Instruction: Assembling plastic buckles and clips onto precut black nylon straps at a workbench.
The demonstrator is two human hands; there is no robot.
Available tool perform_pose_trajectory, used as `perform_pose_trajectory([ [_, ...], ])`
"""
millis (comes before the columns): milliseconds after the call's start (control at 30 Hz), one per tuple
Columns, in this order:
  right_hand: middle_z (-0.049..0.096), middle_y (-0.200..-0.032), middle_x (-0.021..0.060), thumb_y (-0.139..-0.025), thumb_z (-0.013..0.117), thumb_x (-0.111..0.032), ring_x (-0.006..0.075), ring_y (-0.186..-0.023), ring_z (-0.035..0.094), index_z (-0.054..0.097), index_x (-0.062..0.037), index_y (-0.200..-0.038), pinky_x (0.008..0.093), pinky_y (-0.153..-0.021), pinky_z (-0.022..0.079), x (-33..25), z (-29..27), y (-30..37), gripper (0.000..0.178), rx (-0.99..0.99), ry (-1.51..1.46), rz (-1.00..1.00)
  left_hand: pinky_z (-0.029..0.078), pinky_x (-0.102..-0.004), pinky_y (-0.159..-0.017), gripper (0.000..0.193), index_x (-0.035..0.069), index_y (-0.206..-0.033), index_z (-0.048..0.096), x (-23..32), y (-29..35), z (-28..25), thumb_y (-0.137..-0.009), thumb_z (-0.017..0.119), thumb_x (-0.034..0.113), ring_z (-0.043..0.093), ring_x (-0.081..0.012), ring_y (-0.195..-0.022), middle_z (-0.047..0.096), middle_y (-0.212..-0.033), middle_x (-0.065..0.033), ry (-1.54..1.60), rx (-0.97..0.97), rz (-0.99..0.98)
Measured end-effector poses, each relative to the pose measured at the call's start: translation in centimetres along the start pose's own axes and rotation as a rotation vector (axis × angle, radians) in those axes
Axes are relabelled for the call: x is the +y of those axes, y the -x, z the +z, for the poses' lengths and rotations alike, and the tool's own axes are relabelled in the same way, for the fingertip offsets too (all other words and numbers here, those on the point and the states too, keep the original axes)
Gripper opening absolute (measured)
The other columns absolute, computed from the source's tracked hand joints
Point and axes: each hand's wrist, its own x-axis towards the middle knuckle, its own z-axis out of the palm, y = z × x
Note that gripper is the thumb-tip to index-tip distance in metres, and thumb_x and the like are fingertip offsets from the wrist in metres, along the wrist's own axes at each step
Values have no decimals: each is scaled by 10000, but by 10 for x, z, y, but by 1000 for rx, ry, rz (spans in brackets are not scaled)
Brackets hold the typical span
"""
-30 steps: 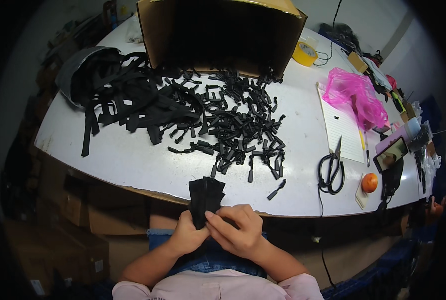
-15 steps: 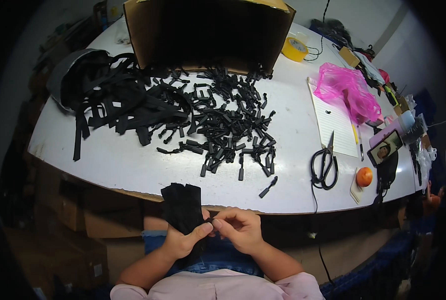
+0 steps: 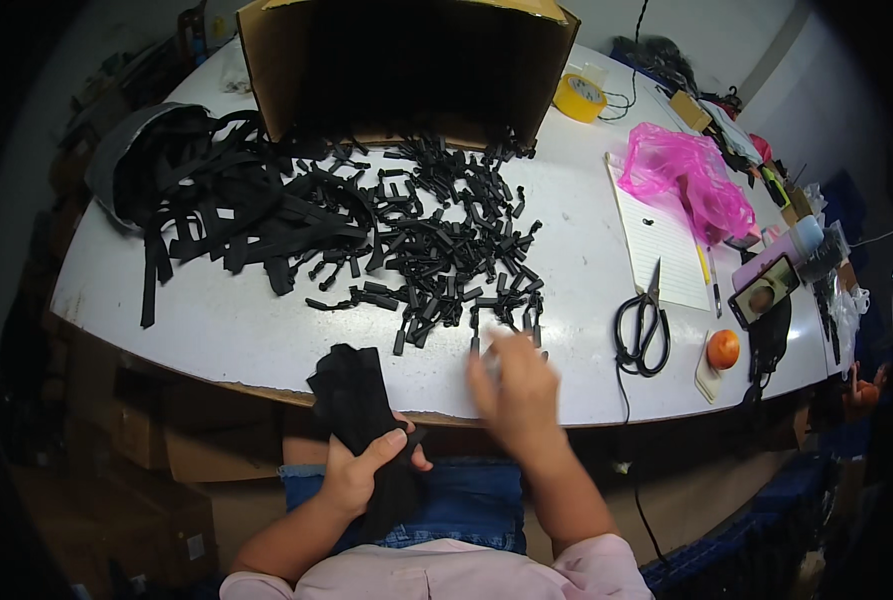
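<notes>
A bundle of black fabric strips [image 3: 351, 390] hangs over my lap, with my left hand [image 3: 361, 470] closed round it, thumb on top. At the table's near edge my right hand [image 3: 519, 390] reaches out, its fingers smeared by motion. It is beside the front of a heap of small black plastic pieces with short loops [image 3: 441, 250]. Whether a piece is between its fingers cannot be made out.
Behind the heap stands a cardboard box [image 3: 266, 75] with its mouth toward me. More black straps [image 3: 266, 215] spill from a grey container [image 3: 106, 170]. At right lie scissors [image 3: 641, 330], a notepad [image 3: 666, 250], a pink plastic bag [image 3: 686, 175], an orange fruit [image 3: 722, 349], a phone [image 3: 763, 292] and yellow tape [image 3: 578, 97].
My right hand has left the fabric strips and moved forward and right over the table edge. My left hand keeps its hold, and the bundle has shifted slightly left.
</notes>
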Motion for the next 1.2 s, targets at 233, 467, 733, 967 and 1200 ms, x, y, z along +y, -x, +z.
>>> perform_pose_trajectory([
  [233, 493, -680, 106, -658, 582, -29, 255, -634, 518, 535, -19, -721, 328, -498, 442, 28, 3, -19, 79, 17, 161, 35, 476, -294, -629, 186, 10, -896, 515, 0, -2, -3, -743, 596, 77, 545, -142, -638, 554, -769, -78, -120, 45, -24],
  [467, 570, -727, 72, -723, 572, 6, 91, -572, 546, 525, 31, -799, 197, -497, 466, 32, -10, -20, 93, 208, -614, 479, 438, -221, -621, 170, 20, -854, 556, -6, -4, -2, -713, 643, 58, 526, -88, -671, 559, -784, -24, -275, 96, 162],
  [733, 567, -763, 82, -710, 588, 58, 117, -589, 556, 572, 44, -800, 201, -527, 456, -21, -13, 23, 93, -337, -1108, 459, 439, -214, -624, 144, 8, -829, 566, -8, -6, -2, -713, 643, 46, 535, -87, -685, 569, -769, -25, -395, 87, 225],
  [967, 575, -724, 75, -676, 615, 58, 85, -565, 541, 602, 23, -800, 177, -464, 407, -24, -19, 18, 129, -315, -803, 46, 444, -215, -654, 133, 11, -857, 584, -8, -4, 0, -728, 616, 19, 547, -84, -722, 593, -803, -32, -435, 9, 324],
  [1200, 578, -719, 73, -669, 626, 48, 86, -554, 540, 606, 20, -795, 178, -458, 406, -22, -19, 17, 130, -349, -801, 13, 420, -214, -693, 151, 6, -879, 528, -6, 0, 4, -742, 564, -46, 512, -92, -757, 546, -826, -38, -549, -28, 340],
])
